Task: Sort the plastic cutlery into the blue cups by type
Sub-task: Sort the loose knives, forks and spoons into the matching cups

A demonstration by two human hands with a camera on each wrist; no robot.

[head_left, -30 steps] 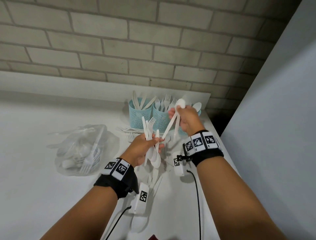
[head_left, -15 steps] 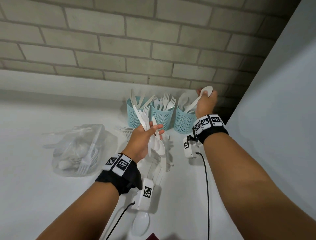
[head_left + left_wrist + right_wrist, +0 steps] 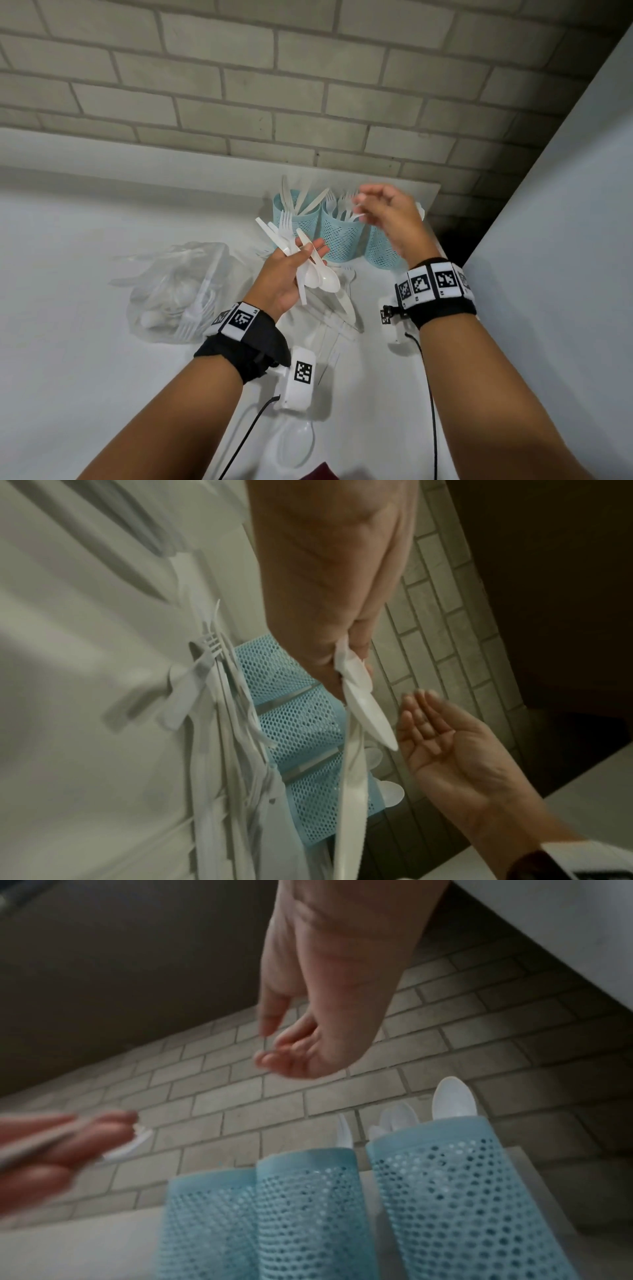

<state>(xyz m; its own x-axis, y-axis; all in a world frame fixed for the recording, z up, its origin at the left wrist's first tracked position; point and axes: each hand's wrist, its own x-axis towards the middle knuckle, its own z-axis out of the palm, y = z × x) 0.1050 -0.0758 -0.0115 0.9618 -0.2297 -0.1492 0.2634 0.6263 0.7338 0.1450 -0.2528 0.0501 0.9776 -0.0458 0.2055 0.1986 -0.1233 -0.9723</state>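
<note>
Left hand [image 3: 287, 274] grasps mixed bundle [image 3: 301, 260]; right hand [image 3: 387, 219] released, empty, above blue cups [image 3: 342, 236]. Advice: pinch one spoon [image 3: 327, 279] at 5 o'clock; keep bundle steady.

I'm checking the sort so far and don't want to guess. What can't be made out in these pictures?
- Right cup, head view: the right hand covers its top.
- Plastic bag, head view: contents too hazy to count.
- Cutlery bundle, left wrist view: motion blur hides piece types.
- Left cup, right wrist view: contents below rim, unseen.
</note>
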